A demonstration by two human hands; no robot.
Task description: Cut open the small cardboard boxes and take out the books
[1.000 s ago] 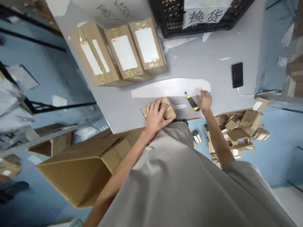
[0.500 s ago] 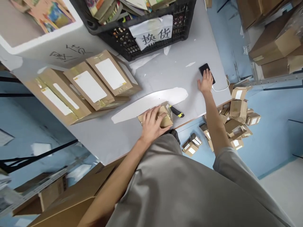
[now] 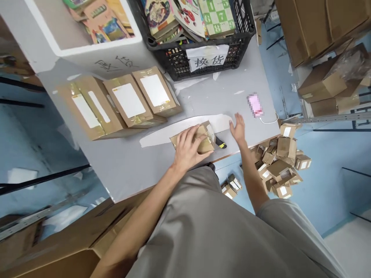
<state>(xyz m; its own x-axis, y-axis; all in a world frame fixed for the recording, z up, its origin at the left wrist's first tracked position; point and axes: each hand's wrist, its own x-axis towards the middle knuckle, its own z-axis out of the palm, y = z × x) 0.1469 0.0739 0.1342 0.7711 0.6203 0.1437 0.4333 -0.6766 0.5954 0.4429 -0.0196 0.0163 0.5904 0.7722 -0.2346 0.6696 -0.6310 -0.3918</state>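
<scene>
My left hand [image 3: 188,148] lies over a small cardboard box [image 3: 207,143] near the table's front edge, fingers across its top and thumb along the near side. Beside the box's right end, a utility knife [image 3: 221,143] in black and yellow shows in part; the rest is hidden behind the box. My right hand [image 3: 238,129] holds nothing, its fingers apart, to the right of the box and above the table. Farther off lies a phone [image 3: 255,105] with a lit, blurred-out screen and a white cable [image 3: 269,122].
Three taped cardboard boxes [image 3: 126,101] with white labels stand at the left. Behind them are a white foam box [image 3: 92,58] and a black crate [image 3: 208,58], both with books. Small cartons [image 3: 279,162] are heaped on the floor at the right.
My right hand has come off the phone and moved left toward the small box. The phone's screen has gone from dark to lit. My left hand stays on the box.
</scene>
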